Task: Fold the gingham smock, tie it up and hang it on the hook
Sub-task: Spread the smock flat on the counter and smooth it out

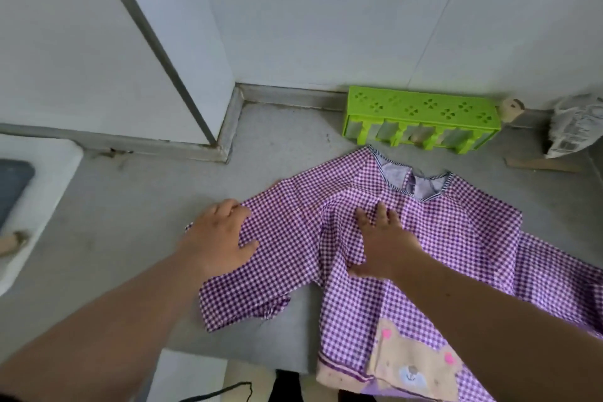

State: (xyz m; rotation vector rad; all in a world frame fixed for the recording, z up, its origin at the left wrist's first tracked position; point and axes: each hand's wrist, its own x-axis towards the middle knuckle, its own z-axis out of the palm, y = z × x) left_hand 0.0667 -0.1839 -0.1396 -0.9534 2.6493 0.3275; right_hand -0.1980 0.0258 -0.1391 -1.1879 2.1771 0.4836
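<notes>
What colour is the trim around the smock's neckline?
Dark blue and white stripes on the neckline trim, seen in the head view.

smock [434, 238]: purple-white gingham, spread flat on grey counter, collar toward wall, left sleeve folded across, bear patch at hem, which overhangs the counter's near edge.

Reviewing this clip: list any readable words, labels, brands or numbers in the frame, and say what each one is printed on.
No text in this frame can be read.
White bag at the far right: dark print in rows, too blurred to read.
Gingham smock: only a bear patch with pink hearts, no lettering.
Green plastic rack: clover-shaped cutouts, no words.
</notes>
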